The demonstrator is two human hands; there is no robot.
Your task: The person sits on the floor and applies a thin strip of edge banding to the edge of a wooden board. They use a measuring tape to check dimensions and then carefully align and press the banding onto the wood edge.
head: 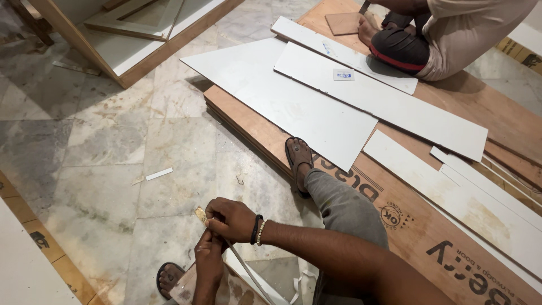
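My right hand (228, 220), with a black and a beaded band at the wrist, is closed around the upper end of a thin narrow strip (248, 274) whose pale tan tip (200, 214) sticks out past the fingers. Just below it, my left hand (209, 265) pinches the same strip. The strip runs down and to the right from both hands. Under my left hand lies a small brownish board piece (183, 289), partly hidden. My sandalled feet (298, 161) (168, 279) rest on the floor and on the plywood edge.
Stacked brown plywood sheets (451, 248) carry several white laminate panels (293, 107) and strips (451, 186). Another person (446, 34) sits on them at the top right by a small brown board (342, 23). A wooden frame (130, 39) stands top left on the marble floor (101, 147).
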